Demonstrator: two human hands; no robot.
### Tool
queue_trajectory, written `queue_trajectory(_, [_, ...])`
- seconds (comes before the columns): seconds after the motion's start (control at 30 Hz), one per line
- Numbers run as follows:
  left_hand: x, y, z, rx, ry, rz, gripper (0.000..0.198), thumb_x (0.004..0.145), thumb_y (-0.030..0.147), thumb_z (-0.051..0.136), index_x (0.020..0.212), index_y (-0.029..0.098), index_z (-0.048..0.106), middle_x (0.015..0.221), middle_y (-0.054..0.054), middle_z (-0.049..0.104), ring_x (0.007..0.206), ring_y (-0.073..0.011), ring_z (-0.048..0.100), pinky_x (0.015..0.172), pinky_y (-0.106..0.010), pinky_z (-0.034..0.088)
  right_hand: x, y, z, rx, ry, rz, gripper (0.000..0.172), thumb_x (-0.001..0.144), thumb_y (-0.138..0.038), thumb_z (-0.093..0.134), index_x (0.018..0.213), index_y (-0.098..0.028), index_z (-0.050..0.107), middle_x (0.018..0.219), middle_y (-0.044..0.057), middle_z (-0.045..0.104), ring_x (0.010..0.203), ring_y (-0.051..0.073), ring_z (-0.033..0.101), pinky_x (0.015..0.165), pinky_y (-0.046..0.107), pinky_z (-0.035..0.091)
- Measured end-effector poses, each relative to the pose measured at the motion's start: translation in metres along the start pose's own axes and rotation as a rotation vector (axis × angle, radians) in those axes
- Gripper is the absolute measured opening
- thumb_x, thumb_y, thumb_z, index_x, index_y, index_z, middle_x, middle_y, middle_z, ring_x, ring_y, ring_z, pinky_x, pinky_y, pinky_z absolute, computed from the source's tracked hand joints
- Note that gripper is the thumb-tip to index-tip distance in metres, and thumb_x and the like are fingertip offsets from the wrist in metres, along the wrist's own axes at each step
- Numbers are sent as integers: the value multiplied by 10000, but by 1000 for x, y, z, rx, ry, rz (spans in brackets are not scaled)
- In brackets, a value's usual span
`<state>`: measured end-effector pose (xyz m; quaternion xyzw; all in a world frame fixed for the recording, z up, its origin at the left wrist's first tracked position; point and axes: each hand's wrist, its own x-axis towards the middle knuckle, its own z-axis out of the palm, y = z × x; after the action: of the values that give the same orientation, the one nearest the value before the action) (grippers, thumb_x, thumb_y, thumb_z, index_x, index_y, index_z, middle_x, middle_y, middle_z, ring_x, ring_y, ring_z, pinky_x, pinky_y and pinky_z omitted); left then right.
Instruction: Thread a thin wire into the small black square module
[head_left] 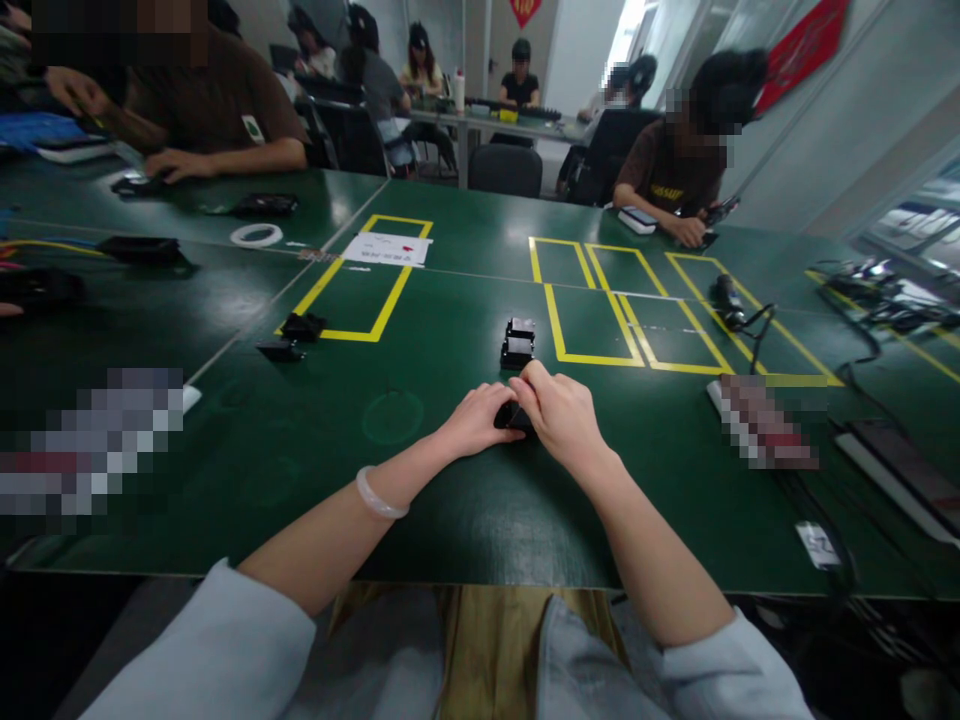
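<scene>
Close to the table's front edge, both my hands meet over a small black block-like part. My left hand grips it from the left, thumb along the near side and fingers over the far side. My right hand is closed in a pinch against its top right; whatever lies between those fingertips is hidden. Just beyond my hands stand two similar black parts, one behind the other, with shiny tops.
Yellow tape outlines mark the green table. Small black pieces lie left, near a paper sign and a white tape roll. Blurred boxes flank me; cables lie right. Other people sit across the table.
</scene>
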<state>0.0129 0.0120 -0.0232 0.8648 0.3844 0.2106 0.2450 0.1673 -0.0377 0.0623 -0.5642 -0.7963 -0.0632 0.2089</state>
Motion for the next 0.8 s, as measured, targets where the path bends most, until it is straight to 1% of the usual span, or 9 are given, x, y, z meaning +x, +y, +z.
queue_trajectory(0.17, [0, 1, -1, 46, 14, 29, 454, 756, 448, 729, 1112, 214, 572, 1111, -65, 613, 1001, -276, 565, 870, -416, 453, -2, 2, 8, 86, 73, 24, 299, 991, -387, 315, 961, -200, 545, 738, 29, 670, 623, 149, 607, 585, 244, 345])
queue_trajectory(0.3, [0, 1, -1, 45, 18, 43, 445, 757, 445, 730, 1105, 213, 577, 1090, -60, 614, 979, -269, 562, 855, -405, 451, -5, 4, 10, 87, 141, 5, 292, 987, -386, 344, 972, -192, 562, 761, 37, 673, 630, 148, 601, 615, 251, 370])
queue_trajectory(0.43, [0, -1, 2, 61, 29, 42, 429, 765, 448, 720, 1092, 207, 580, 1052, -61, 610, 962, -263, 560, 846, -396, 449, -9, 5, 10, 122, 182, -75, 318, 997, -371, 324, 900, -202, 575, 740, 29, 660, 642, 135, 582, 657, 249, 372])
queue_trajectory(0.57, [0, -1, 2, 72, 21, 36, 437, 766, 449, 718, 1110, 219, 576, 1058, -55, 609, 967, -264, 560, 843, -393, 449, -9, 6, 12, 140, 210, -80, 342, 997, -378, 327, 829, -206, 570, 688, 24, 636, 608, 132, 554, 648, 250, 365])
queue_trajectory(0.67, [-1, 1, 0, 64, 16, 35, 431, 766, 448, 717, 1108, 226, 578, 1074, -50, 610, 981, -268, 558, 852, -398, 447, -8, 5, 13, 147, 201, -58, 311, 996, -342, 321, 906, -199, 582, 744, 34, 658, 643, 134, 575, 666, 251, 376])
queue_trajectory(0.8, [0, 2, -2, 66, 16, 32, 421, 766, 439, 718, 1097, 221, 577, 1031, -47, 609, 950, -259, 559, 847, -394, 445, -7, 5, 13, 172, 193, -65, 268, 982, -279, 326, 1014, -186, 575, 853, 48, 687, 708, 141, 602, 702, 259, 394])
